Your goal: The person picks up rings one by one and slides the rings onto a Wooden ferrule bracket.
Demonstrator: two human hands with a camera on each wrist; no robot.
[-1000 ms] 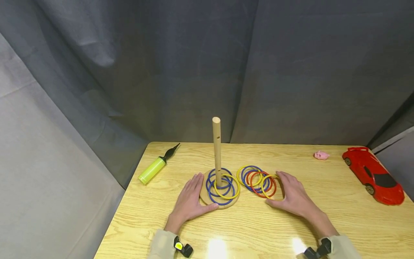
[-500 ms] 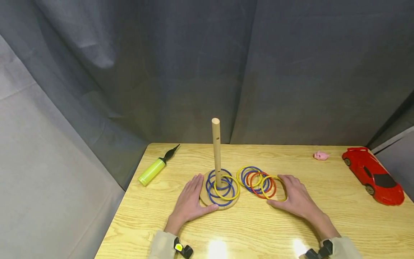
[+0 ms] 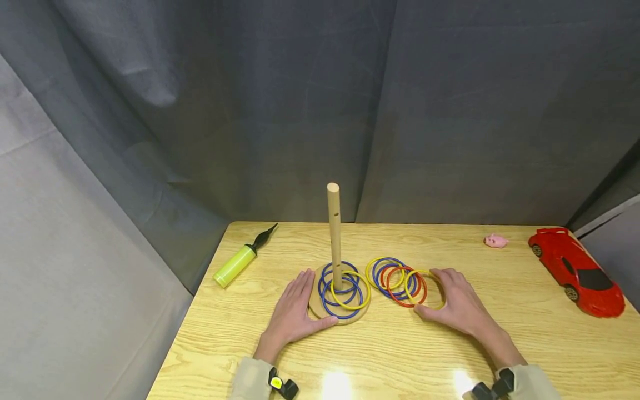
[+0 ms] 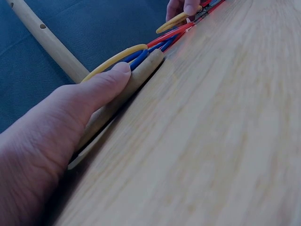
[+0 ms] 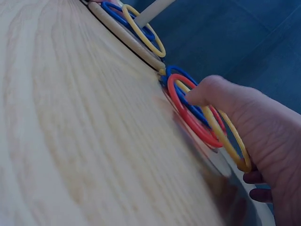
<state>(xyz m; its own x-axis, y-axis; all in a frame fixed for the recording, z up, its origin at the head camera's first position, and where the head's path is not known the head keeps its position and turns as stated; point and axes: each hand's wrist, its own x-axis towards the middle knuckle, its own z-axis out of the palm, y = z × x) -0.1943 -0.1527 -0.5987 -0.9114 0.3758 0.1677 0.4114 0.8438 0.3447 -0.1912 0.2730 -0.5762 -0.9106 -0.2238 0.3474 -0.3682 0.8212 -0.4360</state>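
Your left hand (image 3: 292,312) lies flat, bracing the peg base (image 3: 320,308); your right hand (image 3: 457,303) pinches a yellow ring (image 3: 426,289) off the loose pile (image 3: 395,278), at the peg's three o'clock.

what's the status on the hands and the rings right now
Left hand flat, thumb against wooden base. Right hand pinching yellow ring at edge of loose pile, lifting it slightly. Post upright, nothing blocking it.
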